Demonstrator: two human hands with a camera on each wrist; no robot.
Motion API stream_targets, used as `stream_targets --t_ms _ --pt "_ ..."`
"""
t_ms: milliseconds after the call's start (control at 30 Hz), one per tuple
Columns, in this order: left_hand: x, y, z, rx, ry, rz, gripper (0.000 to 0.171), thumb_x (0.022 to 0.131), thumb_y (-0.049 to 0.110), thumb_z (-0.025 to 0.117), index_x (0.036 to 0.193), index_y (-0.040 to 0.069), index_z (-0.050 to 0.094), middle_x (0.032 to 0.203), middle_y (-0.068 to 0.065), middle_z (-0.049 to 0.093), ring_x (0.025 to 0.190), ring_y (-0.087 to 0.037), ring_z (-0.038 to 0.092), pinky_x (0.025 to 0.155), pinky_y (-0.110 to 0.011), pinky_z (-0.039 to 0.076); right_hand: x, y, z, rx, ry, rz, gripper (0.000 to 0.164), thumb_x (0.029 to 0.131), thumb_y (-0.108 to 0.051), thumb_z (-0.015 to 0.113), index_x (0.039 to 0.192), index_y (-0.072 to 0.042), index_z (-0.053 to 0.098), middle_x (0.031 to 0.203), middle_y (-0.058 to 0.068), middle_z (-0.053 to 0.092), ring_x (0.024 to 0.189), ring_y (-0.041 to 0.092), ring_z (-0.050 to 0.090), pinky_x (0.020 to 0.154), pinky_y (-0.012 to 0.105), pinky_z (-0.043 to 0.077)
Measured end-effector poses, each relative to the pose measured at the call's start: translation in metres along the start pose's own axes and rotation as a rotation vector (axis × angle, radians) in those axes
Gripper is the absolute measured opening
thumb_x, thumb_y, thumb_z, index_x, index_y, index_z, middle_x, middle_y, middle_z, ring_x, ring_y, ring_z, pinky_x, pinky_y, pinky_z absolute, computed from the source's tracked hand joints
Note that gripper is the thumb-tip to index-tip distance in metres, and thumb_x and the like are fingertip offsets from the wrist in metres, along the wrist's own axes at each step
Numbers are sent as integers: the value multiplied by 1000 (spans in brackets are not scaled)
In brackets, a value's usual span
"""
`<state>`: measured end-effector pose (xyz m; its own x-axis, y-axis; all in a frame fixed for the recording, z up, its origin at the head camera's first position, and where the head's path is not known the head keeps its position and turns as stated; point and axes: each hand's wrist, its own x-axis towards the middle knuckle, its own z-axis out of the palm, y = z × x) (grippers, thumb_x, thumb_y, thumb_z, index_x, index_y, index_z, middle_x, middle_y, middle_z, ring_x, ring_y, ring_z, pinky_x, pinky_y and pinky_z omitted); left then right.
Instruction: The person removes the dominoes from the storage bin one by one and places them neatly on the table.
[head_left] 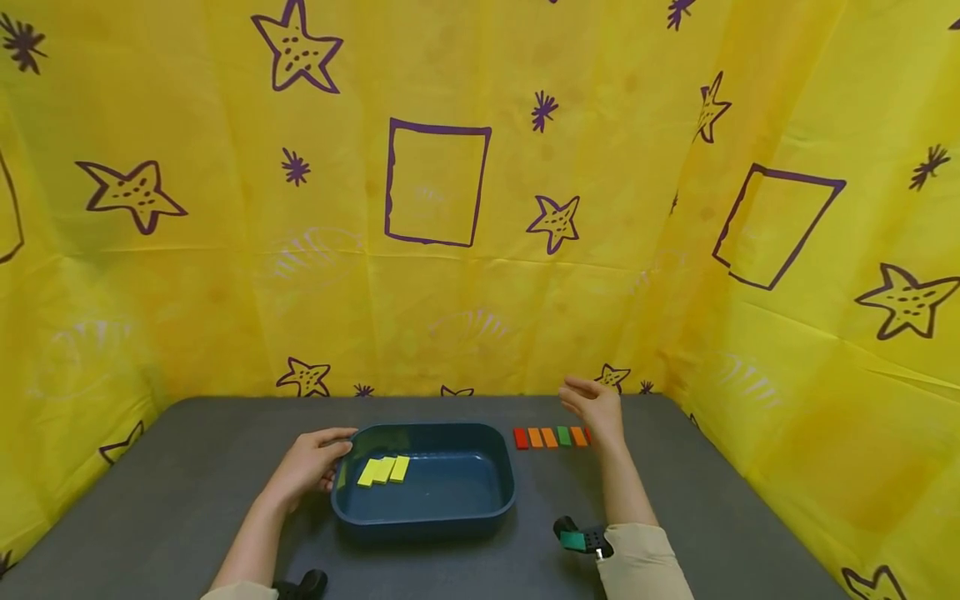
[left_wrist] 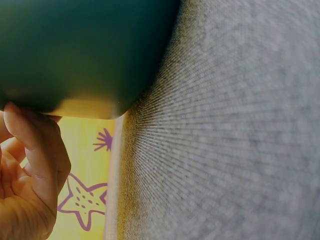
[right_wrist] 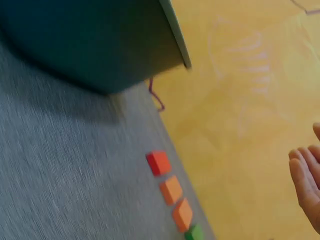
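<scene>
A dark blue rectangular bin (head_left: 472, 492) stands on the grey table. Three flat yellow blocks (head_left: 383, 471) lie side by side in its left part. My left hand (head_left: 306, 462) holds the bin by its left end, thumb and index at the rim. In the left wrist view, the curled fingers (left_wrist: 37, 150) meet the bin's wall (left_wrist: 85, 55). My right hand (head_left: 597, 412) hovers, holding nothing, fingers loosely extended, over the right end of a row of small blocks. In that row are a red block (head_left: 521, 438), orange blocks (head_left: 549, 437) and a green block (head_left: 564, 436); the hand partly hides another red one.
The grey table (head_left: 172, 500) reaches back to a yellow curtain (head_left: 450, 325) with purple stars and squares, which also encloses both sides. Black wrist-worn devices (head_left: 581, 536) sit by the sleeves. The block row lies right of the bin, toward the table's far edge.
</scene>
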<state>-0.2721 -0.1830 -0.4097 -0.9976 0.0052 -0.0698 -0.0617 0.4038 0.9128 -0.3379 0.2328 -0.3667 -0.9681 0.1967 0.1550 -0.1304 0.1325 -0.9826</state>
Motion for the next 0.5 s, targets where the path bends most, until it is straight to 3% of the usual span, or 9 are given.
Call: stream_targets --t_ms 300,500 --pt "1 0 0 -6 0 -8 43 100 15 49 141 0 52 70 -3 52 55 -13 47 50 -23 47 -11 -16 29 33 -124 -55 40 88 -8 72 126 1 65 118 13 71 93 5 70 90 28 58" --pt "1 0 0 -10 2 -21 43 100 15 49 141 1 52 70 -4 54 55 -13 49 51 -24 48 -20 -18 53 29 -196 -75 39 86 -8 74 123 0 66 121 18 70 100 13 71 93 31 57"
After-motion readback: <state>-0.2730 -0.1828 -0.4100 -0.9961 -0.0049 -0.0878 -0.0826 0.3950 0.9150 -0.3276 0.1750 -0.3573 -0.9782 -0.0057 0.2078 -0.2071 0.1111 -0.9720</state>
